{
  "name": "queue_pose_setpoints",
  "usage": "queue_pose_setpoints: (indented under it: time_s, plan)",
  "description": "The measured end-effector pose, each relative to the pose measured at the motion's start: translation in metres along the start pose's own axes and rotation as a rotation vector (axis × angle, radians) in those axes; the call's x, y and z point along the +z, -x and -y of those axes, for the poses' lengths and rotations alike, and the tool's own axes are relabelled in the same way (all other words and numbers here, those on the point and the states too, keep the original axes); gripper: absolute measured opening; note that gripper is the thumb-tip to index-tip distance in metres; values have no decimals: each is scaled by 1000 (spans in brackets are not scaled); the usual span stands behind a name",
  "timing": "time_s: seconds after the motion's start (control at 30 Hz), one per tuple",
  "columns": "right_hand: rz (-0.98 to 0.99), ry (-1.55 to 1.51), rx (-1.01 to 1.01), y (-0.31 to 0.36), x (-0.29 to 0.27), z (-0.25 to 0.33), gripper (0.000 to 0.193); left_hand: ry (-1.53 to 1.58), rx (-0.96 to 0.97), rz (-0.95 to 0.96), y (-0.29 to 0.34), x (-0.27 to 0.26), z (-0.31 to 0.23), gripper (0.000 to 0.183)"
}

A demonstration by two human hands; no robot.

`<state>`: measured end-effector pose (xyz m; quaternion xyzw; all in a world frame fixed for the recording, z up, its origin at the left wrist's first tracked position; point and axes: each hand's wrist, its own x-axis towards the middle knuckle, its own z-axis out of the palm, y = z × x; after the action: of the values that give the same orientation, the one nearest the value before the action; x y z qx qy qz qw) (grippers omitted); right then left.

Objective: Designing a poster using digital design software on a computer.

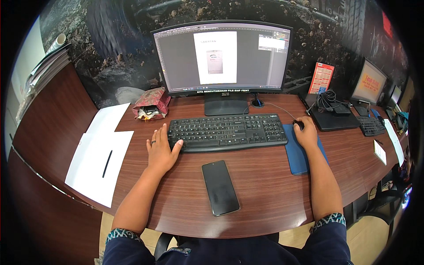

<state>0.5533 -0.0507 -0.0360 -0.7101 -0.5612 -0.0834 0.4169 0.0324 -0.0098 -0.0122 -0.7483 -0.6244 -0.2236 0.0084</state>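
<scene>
My left hand (162, 150) rests at the left end of a black keyboard (227, 130), fingers spread and the thumb by its lower left corner. A dark ring sits on one finger. To the right of the keyboard, my right hand (306, 134) is wrapped over a black computer mouse (299, 125) on a blue mouse pad (296, 152). Behind the keyboard stands a curved monitor (176, 57), showing a white page with a small grey picture. A dark smartphone (220, 187) lies face up between my forearms.
White paper sheets (95, 168) lie at the left with a black pen (107, 164) on top. A red patterned pouch (152, 104) stands behind them. At the right are a black device with coiled cable (333, 117), a red desk calendar (321, 78), a second screen (370, 82) and another keyboard (371, 126).
</scene>
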Motion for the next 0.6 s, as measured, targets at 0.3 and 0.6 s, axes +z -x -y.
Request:
queue_pose_setpoints:
  time_s: [0.3,0.6]
  plan:
    - [13,5,2,0,2,-4,28,68,-105,239,-3,-8,2,107]
    - [9,15,-9,0,0,-1,26,108,-59,221,-3,-8,2,109]
